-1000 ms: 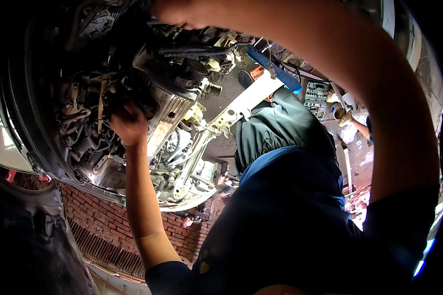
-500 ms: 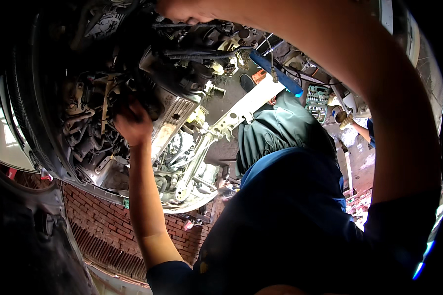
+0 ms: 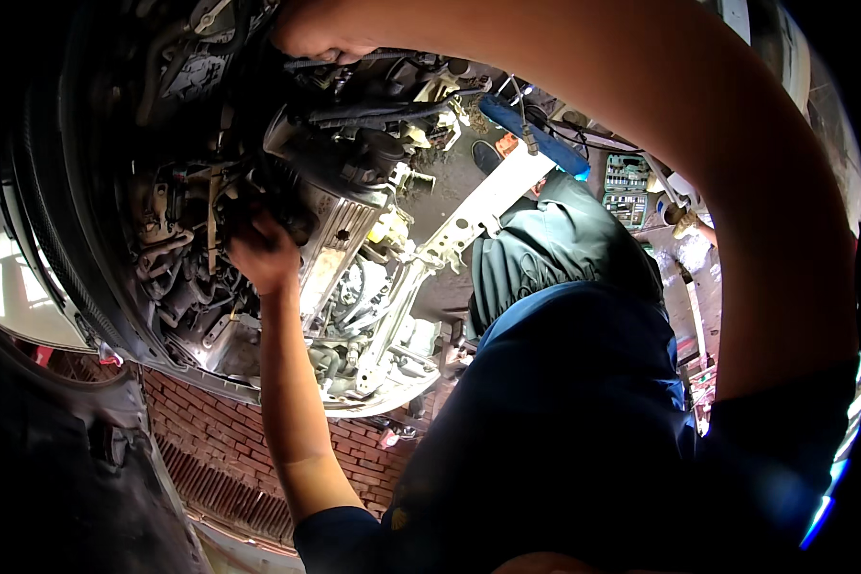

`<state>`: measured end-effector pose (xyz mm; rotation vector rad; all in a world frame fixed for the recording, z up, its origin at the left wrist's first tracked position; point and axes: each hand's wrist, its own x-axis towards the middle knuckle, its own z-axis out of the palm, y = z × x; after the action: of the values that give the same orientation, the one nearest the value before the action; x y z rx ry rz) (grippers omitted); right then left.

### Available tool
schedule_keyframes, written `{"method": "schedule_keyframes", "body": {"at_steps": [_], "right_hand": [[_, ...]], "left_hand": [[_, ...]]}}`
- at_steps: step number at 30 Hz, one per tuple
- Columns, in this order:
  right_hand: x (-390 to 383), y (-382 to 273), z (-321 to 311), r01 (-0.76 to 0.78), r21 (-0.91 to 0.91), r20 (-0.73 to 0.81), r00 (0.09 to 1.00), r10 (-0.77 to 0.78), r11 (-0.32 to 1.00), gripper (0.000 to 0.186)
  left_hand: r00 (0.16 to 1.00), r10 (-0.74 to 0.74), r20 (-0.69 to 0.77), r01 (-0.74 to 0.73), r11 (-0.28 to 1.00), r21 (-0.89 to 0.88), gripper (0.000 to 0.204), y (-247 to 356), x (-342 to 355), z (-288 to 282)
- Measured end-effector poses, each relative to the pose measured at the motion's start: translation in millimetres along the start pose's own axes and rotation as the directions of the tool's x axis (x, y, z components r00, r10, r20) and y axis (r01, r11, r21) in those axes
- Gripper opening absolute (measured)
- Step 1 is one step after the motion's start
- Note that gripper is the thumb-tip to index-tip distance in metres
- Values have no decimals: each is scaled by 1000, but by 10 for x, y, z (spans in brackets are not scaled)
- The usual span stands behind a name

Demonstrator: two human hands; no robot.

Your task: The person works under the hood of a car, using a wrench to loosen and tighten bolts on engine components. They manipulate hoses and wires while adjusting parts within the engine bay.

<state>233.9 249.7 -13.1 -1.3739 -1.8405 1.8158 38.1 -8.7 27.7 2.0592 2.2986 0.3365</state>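
Both my arms reach into a car's engine bay. My left hand (image 3: pixel 264 254) is down in the shadow beside the engine's ribbed metal cover (image 3: pixel 340 234), its fingers curled. What they grip, if anything, is lost in the dark. Next to it stands a thin tan metal strip (image 3: pixel 213 215) among dark hoses and brackets. My right hand (image 3: pixel 318 36) is at the far side of the bay, partly cut off by the top of the picture. Its fingers look bent inward over dark parts, and what is in them is hidden. A black hose (image 3: pixel 383 113) runs close by.
A pale metal crossmember (image 3: pixel 459 230) spans the front of the bay, by my dark green trousers (image 3: pixel 564 239). A green socket set case (image 3: pixel 626 191) lies on the ground at right. Another person's gloved hand (image 3: pixel 684 222) holds a round object. A brick surface (image 3: pixel 220 421) lies at lower left.
My right hand has shifted slightly left. My left hand remains at the same place beside the engine cover. The view has shifted a little.
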Motion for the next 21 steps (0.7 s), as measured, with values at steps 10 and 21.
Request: {"method": "schedule_keyframes", "body": {"at_steps": [10,21], "right_hand": [[128,-36,-76,328,-551,326,931,-165,768,34],[-1076,502,-69,365,-274,-70,915,-397,890,58]], "left_hand": [[999,35,3,-36,998,52,35,-52,0,46],[999,11,-35,-10,999,34,42,-30,8,50]]}}
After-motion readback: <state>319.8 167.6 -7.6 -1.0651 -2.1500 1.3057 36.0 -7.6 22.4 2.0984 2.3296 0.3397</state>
